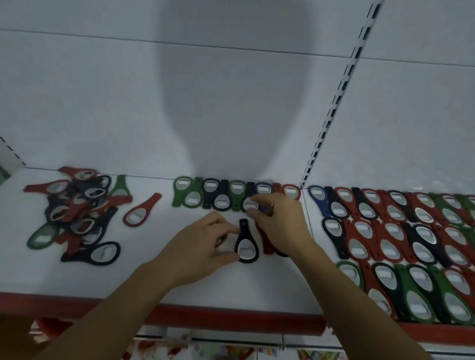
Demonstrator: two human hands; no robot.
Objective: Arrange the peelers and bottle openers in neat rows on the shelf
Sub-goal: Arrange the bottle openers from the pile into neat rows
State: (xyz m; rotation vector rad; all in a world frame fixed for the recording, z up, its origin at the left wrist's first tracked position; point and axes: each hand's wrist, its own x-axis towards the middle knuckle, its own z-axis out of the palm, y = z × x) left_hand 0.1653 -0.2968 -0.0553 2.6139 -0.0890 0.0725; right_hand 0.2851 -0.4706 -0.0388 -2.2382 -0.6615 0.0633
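Note:
A black bottle opener [246, 243] lies on the white shelf [167, 281], handle pointing to the back. My left hand [203, 245] curls beside it, thumb and fingertips touching its left edge. My right hand [280, 219] reaches to the back row of openers [218, 196] and pinches the edge of a black one [250, 203] there. Under my right hand lie a red opener [265, 241] and a dark one, mostly hidden. A loose heap of openers [79, 211] sits at the left.
Neat rows of red, black, green and blue openers [411, 248] fill the shelf section on the right. A single red opener [141, 211] lies between the heap and the back row. The shelf has a red front edge [221, 318]. A slotted upright [334, 108] divides the back panel.

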